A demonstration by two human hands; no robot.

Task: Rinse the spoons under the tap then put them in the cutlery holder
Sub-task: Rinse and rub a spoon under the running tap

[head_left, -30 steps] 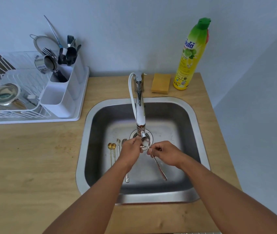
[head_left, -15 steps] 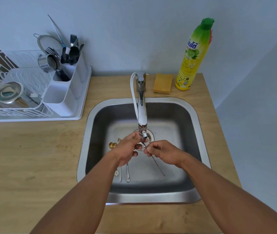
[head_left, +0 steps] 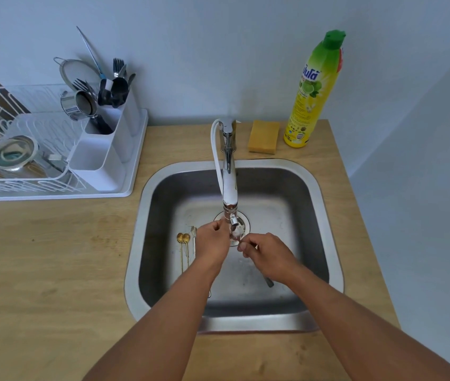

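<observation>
Under the chrome tap [head_left: 230,185] a silver spoon [head_left: 236,234] is held bowl-up below the spout. My right hand [head_left: 266,257] grips its handle, whose end shows at the lower right. My left hand [head_left: 214,242] touches the spoon's bowl with its fingertips. Two gold spoons [head_left: 183,244] and a silver one [head_left: 193,235] lie on the floor of the steel sink [head_left: 314,193], left of my left hand. The white cutlery holder [head_left: 100,158] stands at the drying rack's right end, with forks and dark utensils in its far compartments.
A white dish rack [head_left: 23,160] with metal lids and a cup sits on the wooden counter at the left. A yellow sponge [head_left: 263,136] and a yellow-green detergent bottle [head_left: 313,92] stand behind the sink. A wall closes the right side.
Both hands have stayed under the spout, shifting slightly around the spoon. My left forearm has moved right, uncovering the gold spoons' handles.
</observation>
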